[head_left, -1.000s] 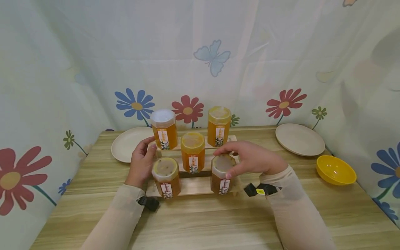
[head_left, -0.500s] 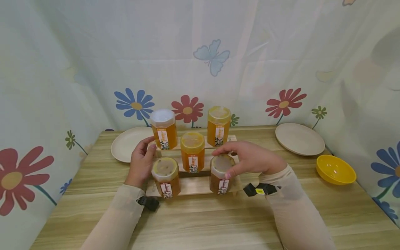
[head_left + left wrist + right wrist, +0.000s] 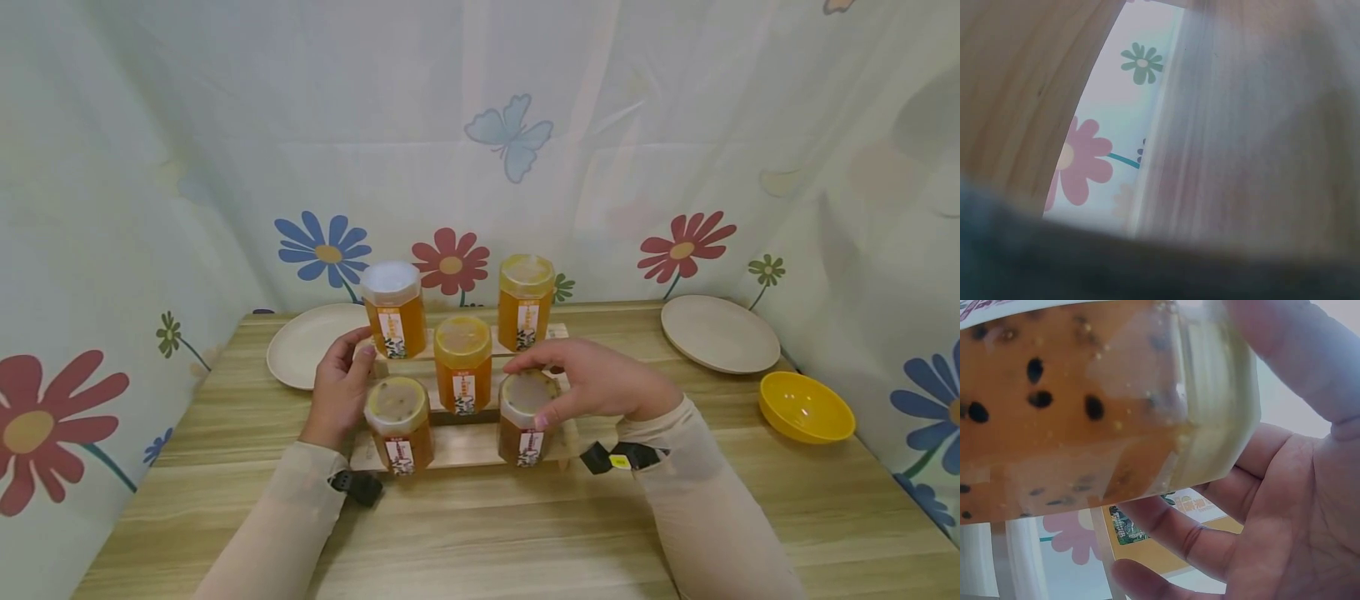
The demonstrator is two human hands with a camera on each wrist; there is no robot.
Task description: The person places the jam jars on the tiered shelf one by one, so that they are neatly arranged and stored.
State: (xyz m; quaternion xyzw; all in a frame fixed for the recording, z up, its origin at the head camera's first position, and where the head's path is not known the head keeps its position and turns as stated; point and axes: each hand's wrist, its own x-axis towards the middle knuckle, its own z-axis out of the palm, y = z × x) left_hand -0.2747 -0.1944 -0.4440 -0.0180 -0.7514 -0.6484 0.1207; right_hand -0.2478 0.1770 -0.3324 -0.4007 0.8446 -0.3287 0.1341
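Glossy clear plastic jar (image 3: 525,417) (seeded amber filling), matt wooden stand (image 3: 465,450), wood-grain table (image 3: 525,533).

Bright, even, soft-shadowed head view with curved edges; both wrist views blurred, out of focus

Sheer beige sleeves (image 3: 300,508), black wrist straps (image 3: 358,486), bare hands (image 3: 600,383)

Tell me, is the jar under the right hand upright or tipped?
Upright: the jar stands on the wooden stand, gripped at its lid by the right hand.
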